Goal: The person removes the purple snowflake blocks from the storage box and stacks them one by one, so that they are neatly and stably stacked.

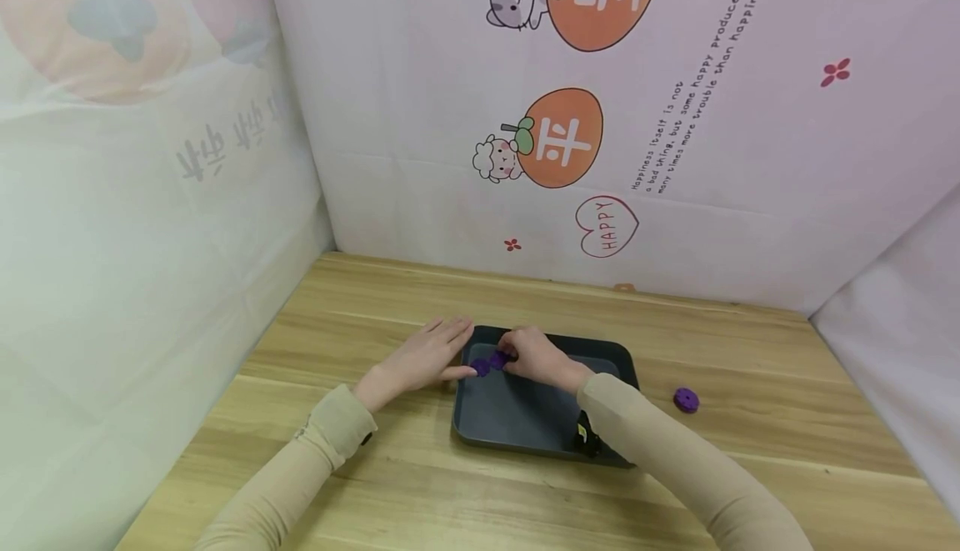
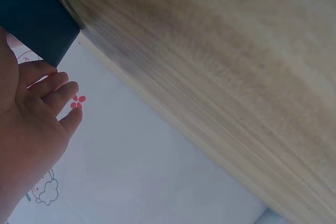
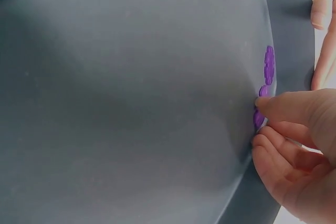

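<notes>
Inside a dark grey baking tray [image 1: 510, 418], two small purple notched discs lie near the far left corner. My right hand [image 1: 538, 357] reaches into that corner and pinches one purple disc [image 3: 258, 118] between thumb and fingers. The other purple disc [image 3: 270, 65] lies beside it on the tray floor, by the tray's side wall. My left hand [image 1: 427, 357] rests along the left rim with its fingers straight, and its thumb tip reaches over to the left disc [image 1: 480, 367]. In the left wrist view, the left fingers are right at the tray's edge.
A thicker purple disc [image 1: 686, 400] with a hole in its middle lies on the wooden table [image 1: 405, 484], right of the tray. Printed white cloth [image 1: 420, 184] walls in the back and both sides. A black device [image 1: 588, 434] shows under the right sleeve.
</notes>
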`<control>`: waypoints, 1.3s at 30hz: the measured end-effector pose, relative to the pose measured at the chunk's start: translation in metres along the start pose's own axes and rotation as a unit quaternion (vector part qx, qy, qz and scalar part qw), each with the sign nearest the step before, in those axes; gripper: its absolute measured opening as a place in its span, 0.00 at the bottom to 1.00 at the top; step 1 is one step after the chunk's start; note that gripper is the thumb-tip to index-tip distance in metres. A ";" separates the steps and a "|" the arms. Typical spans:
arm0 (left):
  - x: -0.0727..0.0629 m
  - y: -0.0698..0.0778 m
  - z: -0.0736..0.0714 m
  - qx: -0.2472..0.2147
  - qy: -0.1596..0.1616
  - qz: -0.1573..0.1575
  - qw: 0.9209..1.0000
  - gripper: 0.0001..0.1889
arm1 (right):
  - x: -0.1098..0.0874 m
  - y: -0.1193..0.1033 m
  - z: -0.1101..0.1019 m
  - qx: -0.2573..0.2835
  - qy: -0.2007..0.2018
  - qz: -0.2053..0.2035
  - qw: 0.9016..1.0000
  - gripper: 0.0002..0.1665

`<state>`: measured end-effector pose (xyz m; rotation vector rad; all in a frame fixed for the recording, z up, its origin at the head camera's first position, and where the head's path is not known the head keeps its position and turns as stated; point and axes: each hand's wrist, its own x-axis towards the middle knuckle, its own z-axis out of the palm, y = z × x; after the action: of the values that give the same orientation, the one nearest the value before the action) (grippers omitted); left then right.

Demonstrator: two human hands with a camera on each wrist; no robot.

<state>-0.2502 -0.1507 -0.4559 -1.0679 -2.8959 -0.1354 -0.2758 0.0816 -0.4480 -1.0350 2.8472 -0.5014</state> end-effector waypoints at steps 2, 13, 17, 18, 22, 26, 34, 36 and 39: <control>0.000 0.000 0.001 -0.002 -0.001 -0.001 1.000 0.40 | 0.000 0.000 0.000 -0.013 0.000 -0.004 1.000 0.13; -0.001 0.000 0.001 0.005 0.002 0.001 1.000 0.39 | 0.000 -0.002 0.000 -0.021 -0.007 -0.007 1.000 0.10; -0.001 0.000 0.002 0.007 0.002 0.000 1.000 0.39 | 0.001 -0.002 0.001 -0.018 -0.014 -0.002 1.000 0.10; -0.001 0.000 0.002 0.007 0.002 0.000 1.000 0.39 | 0.001 -0.002 0.001 -0.016 -0.015 0.000 1.000 0.10; -0.001 0.000 0.002 0.007 -0.002 -0.003 1.000 0.40 | 0.002 -0.002 0.001 -0.010 -0.016 -0.004 1.000 0.10; -0.001 0.000 0.001 0.007 -0.003 -0.006 1.000 0.40 | 0.002 -0.003 -0.001 -0.003 -0.017 -0.007 1.000 0.10; -0.002 0.001 0.001 -0.003 0.001 -0.003 1.000 0.40 | 0.000 -0.001 -0.004 0.010 -0.026 0.001 1.000 0.12; -0.002 0.001 0.001 -0.004 0.004 -0.003 1.000 0.40 | -0.001 0.000 -0.005 0.010 -0.027 0.005 1.000 0.12; -0.002 0.001 0.001 -0.004 0.005 -0.003 1.000 0.40 | -0.002 0.001 -0.005 0.009 -0.025 0.003 1.000 0.12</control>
<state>-0.2481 -0.1509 -0.4569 -1.0557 -2.8922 -0.1540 -0.2756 0.0853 -0.4439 -1.0219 2.7967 -0.4922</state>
